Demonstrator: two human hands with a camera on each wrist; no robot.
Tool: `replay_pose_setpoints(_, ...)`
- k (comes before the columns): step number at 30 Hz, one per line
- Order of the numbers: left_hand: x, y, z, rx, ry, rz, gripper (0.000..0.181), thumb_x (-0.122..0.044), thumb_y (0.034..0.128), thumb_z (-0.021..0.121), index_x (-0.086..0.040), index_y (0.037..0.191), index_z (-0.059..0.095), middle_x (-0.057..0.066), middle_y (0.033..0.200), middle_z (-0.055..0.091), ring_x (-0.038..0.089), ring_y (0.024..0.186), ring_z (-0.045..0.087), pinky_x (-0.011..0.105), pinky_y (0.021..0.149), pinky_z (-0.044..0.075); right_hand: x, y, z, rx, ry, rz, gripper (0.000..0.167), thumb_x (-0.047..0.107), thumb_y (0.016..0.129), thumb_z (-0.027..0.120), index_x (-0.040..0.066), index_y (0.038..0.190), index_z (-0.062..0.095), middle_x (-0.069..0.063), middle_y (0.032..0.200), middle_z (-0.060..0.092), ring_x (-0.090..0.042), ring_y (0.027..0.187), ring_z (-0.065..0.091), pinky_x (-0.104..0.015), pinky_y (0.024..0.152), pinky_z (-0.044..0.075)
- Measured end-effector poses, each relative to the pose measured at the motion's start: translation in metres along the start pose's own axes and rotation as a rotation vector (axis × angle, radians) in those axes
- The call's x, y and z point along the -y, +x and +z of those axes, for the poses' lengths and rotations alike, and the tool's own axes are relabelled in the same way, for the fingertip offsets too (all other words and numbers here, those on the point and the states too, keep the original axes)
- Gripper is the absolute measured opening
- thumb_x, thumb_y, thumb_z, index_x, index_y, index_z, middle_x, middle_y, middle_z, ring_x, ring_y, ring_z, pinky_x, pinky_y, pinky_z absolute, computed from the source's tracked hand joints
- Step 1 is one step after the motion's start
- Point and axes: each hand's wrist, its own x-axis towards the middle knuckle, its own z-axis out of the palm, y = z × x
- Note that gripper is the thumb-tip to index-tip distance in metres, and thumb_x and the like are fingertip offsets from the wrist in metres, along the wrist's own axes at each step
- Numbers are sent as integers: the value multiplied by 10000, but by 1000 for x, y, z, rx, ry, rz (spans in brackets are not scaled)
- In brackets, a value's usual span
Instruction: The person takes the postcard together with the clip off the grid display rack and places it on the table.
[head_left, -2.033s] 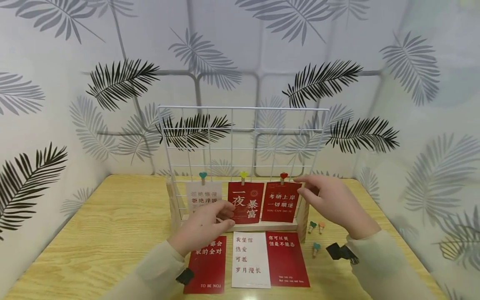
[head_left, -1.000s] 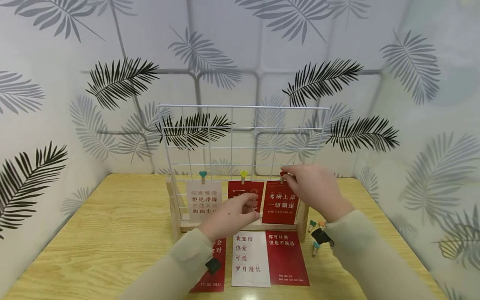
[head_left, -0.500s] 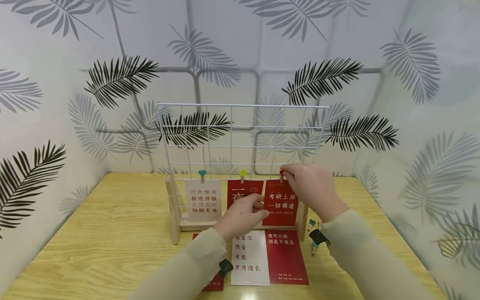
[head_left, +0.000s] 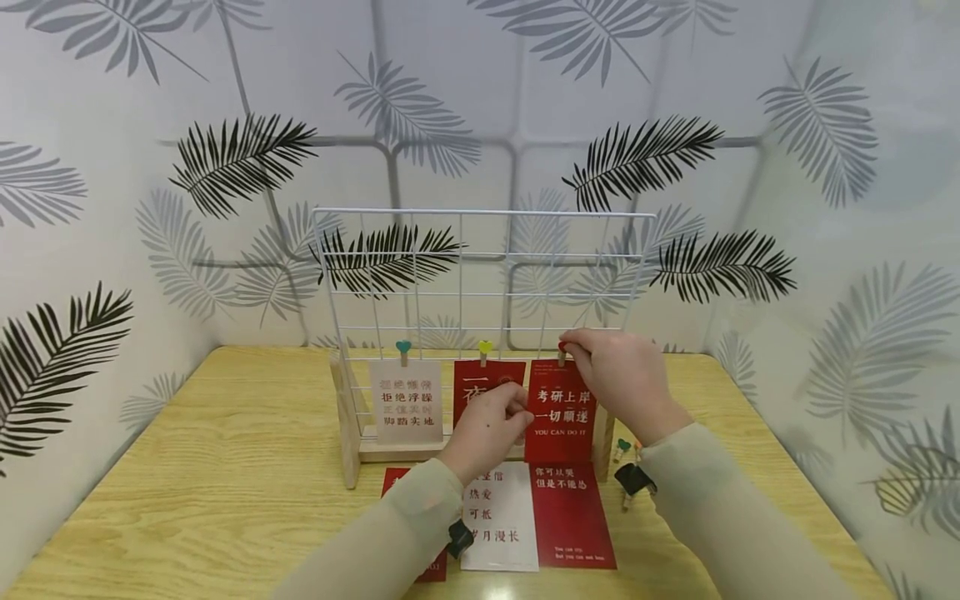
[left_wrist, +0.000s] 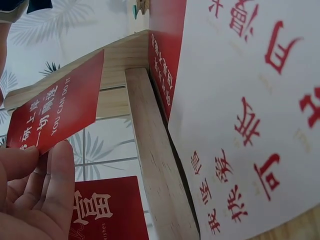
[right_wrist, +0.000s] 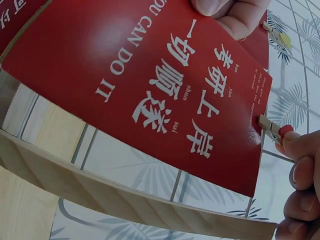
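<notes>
Glossy red card (head_left: 561, 408) — a smooth rectangle tilted out in front of the white wire grid (head_left: 483, 212), above a pale, grained wooden base (head_left: 405, 454) | left hand (head_left: 487, 427): thumb and fingers pinching the card's left edge | right hand (head_left: 626, 379): fingertips gripping a red-heart wooden clip (right_wrist: 270, 127) — at the card's top edge

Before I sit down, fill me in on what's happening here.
Someone's right hand is pinching a red-heart clothespin at the top of the red "YOU CAN DO IT" card, while the left hand holds that card's left edge. Two other cards hang on the white wire grid: a pale one and a red one. On the table in front lie a white card and two red ones, with loose clothespins to the right.
</notes>
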Motion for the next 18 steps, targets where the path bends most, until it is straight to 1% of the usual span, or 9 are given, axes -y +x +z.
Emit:
replay_pose_setpoints(8,0,1,0,-3,-5,5,110,-145,1007,640,-131,1116,639,-34,897,643,97,727,638,261,675,547,-4,-2,3,-3,39,-7,164,240,954,726,162,1088,779,-41,936,769,-161,630,664,-303,480,504)
replay_pose_setpoints(14,0,1,-1,-9,4,12,103,-140,1002,650,-131,1105,640,-41,883,636,99,720,634,263,660,543,-3,-2,1,15,75,18,149,228,952,729,151,1071,774,-46,906,765,-129,561,583,-277,465,467)
replay_pose_setpoints(18,1,1,-3,-10,0,-1,108,-156,1003,654,-148,1109,643,-49,887,640,112,732,640,276,667,548,-3,-3,1,11,80,13,124,212,948,733,146,1047,769,-45,878,760,-120,542,561,-281,457,457)
